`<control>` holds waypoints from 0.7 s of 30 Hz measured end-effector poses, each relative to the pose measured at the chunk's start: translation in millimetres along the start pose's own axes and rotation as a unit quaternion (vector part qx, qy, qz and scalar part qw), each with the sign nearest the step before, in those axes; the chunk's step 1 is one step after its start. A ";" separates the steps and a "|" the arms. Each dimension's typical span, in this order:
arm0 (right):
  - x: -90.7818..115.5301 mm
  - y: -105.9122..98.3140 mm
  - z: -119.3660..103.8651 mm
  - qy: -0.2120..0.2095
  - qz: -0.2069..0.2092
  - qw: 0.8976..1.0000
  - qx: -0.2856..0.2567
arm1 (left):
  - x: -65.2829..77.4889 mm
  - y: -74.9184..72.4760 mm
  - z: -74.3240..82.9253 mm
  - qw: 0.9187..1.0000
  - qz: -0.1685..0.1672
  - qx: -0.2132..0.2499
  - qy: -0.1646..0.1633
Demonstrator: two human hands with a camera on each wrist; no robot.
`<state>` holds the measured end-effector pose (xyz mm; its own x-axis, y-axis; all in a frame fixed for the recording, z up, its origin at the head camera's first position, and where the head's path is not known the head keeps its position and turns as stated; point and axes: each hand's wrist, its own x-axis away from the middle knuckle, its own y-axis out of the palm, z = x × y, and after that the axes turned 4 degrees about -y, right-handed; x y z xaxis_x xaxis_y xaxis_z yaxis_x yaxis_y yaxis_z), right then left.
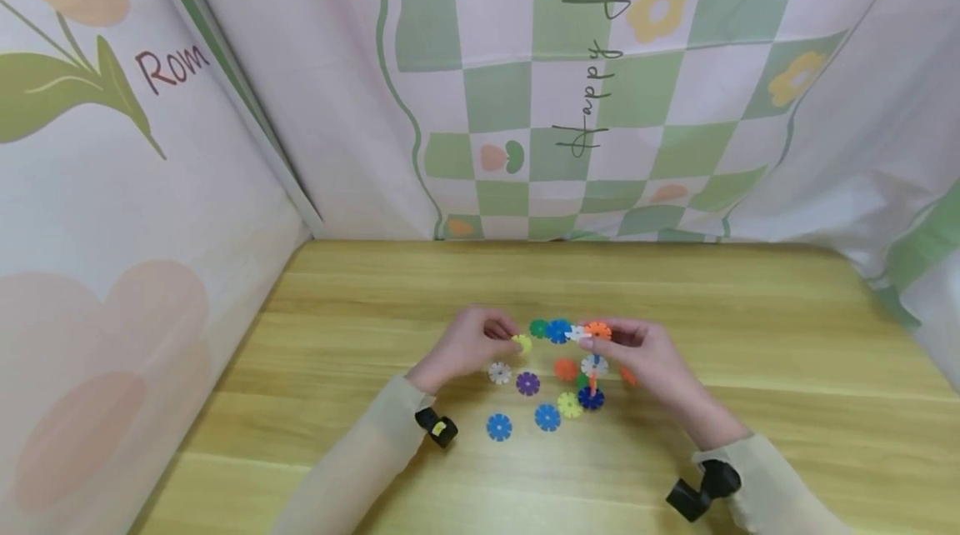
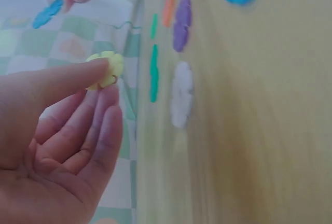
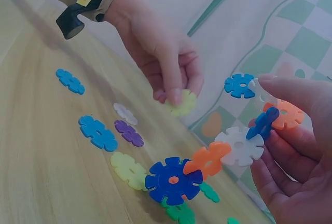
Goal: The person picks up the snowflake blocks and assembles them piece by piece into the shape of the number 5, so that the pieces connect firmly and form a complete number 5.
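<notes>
My left hand pinches a yellow notched plastic disc between thumb and fingers, raised above the table. To its right, my right hand grips a chain of interlocking flower-shaped discs by a white disc and an orange disc near its upper end. A light blue disc sticks out from the white one toward the left hand. Below the grip the chain runs down through a small blue disc, a white disc and an orange disc to a dark blue disc. The two hands are apart.
Loose discs lie on the wooden table: a white one, a purple one, an orange one, a yellow one and two blue ones, with green ones farther back. Patterned curtains border the table's back and left.
</notes>
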<state>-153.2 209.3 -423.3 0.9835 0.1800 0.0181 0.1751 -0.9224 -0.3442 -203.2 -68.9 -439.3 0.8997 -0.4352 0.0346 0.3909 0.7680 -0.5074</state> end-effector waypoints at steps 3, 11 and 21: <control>0.0 0.0 -0.7 -0.003 0.001 1.000 -0.002 | 5.2 -1.9 2.9 0.999 0.021 0.031 -0.001; 0.4 0.5 -2.0 -0.005 0.003 1.000 0.005 | 17.3 1.5 10.7 0.992 0.034 0.125 -0.010; 2.2 2.1 -2.8 -0.026 -0.012 1.000 -0.005 | 23.5 6.0 24.9 0.986 0.028 0.165 -0.017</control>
<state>-150.5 206.8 -421.3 0.9753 0.2196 -0.0218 0.2000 -0.9211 -0.3339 -174.9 -62.8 -420.1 0.9257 -0.3755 0.0461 0.3767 0.9040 -0.2023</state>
